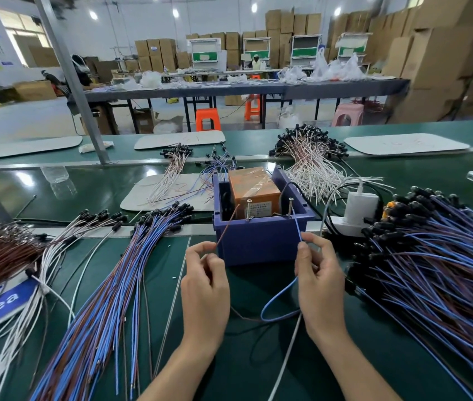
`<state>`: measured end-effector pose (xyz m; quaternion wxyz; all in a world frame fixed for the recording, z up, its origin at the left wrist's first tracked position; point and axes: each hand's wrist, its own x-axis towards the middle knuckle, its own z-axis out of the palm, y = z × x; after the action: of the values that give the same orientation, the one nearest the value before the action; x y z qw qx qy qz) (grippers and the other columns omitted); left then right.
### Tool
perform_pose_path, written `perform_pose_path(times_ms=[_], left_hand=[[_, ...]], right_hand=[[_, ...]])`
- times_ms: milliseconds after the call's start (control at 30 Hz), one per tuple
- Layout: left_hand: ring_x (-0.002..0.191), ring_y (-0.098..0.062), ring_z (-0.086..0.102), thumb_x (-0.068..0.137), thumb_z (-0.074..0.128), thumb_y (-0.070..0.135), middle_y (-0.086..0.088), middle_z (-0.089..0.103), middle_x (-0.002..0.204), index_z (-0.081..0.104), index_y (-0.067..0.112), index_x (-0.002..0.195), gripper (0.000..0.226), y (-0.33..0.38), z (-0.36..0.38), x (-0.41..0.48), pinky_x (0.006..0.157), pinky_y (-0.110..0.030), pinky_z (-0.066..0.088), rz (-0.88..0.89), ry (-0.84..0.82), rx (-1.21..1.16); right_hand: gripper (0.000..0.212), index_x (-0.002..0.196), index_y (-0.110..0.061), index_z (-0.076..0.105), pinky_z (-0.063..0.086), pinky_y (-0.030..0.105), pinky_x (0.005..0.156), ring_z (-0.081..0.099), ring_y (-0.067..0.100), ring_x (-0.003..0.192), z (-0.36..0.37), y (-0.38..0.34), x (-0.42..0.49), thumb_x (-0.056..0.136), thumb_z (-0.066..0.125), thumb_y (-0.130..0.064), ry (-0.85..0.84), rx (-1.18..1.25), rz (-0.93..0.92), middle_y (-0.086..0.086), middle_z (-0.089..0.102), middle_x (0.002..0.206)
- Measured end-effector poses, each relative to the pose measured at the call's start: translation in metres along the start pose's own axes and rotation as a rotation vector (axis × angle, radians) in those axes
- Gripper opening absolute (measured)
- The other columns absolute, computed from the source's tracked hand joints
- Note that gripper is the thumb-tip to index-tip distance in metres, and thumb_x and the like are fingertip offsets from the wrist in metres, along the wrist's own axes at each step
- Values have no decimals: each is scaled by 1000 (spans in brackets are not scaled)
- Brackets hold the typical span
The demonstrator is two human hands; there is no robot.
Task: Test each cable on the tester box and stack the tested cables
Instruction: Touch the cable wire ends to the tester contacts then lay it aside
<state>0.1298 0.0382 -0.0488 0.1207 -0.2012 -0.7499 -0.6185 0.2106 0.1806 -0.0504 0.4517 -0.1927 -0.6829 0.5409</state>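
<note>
We see orange stool [207,118] and pink stool [348,114] by long grey table [258,89] across aisle, plastic bags [333,68] heaped on it. Cardboard boxes [438,59] stacked at right and along back wall. Nearer, we note clear bottle [55,174] near slanted metal post [70,79], white charger [359,208] plugged into power strip [345,225], blue "Area" label [0,303] at left.

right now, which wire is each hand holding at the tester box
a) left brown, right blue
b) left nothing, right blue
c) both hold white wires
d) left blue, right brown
A: the left hand pinches the brown wire in its fingers and the right hand pinches the blue wire, both wires leading up into the tester box.
</note>
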Motion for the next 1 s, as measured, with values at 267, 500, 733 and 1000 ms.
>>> perform_pose_path(times_ms=[267, 500, 733, 1000], left_hand=[[44, -7, 32, 101, 41, 21, 11, 42, 49, 47, 48, 95, 28, 1, 0, 1, 43, -30, 29, -25, -28, 14], [43, -8, 32, 102, 42, 20, 11, 42, 49, 47, 48, 95, 30, 1, 0, 0, 43, -31, 29, -29, -39, 20], [43, -8, 32, 102, 42, 19, 12, 41, 49, 48, 46, 95, 29, 0, 0, 1, 42, -30, 28, -30, -49, 15], [43, -8, 31, 103, 42, 18, 12, 41, 48, 48, 47, 93, 31, 1, 0, 0, 41, -31, 28, -37, -50, 9]], right_hand=[[25, 100, -48, 60, 39, 24, 48, 42, 6, 51, -1, 2, 0, 104, 54, -24, 37, -17, 20, -12, 56, 62], [23, 100, -47, 60, 38, 27, 48, 42, 7, 51, -1, 0, 0, 104, 54, -25, 36, -18, 27, -11, 55, 61], [23, 100, -47, 59, 38, 27, 47, 41, 7, 50, -1, 1, 0, 104, 53, -25, 22, -28, 21, -10, 54, 59], [22, 100, -47, 60, 37, 26, 46, 40, 8, 50, -2, 1, -1, 103, 54, -26, 9, -21, 31, -12, 53, 59]])
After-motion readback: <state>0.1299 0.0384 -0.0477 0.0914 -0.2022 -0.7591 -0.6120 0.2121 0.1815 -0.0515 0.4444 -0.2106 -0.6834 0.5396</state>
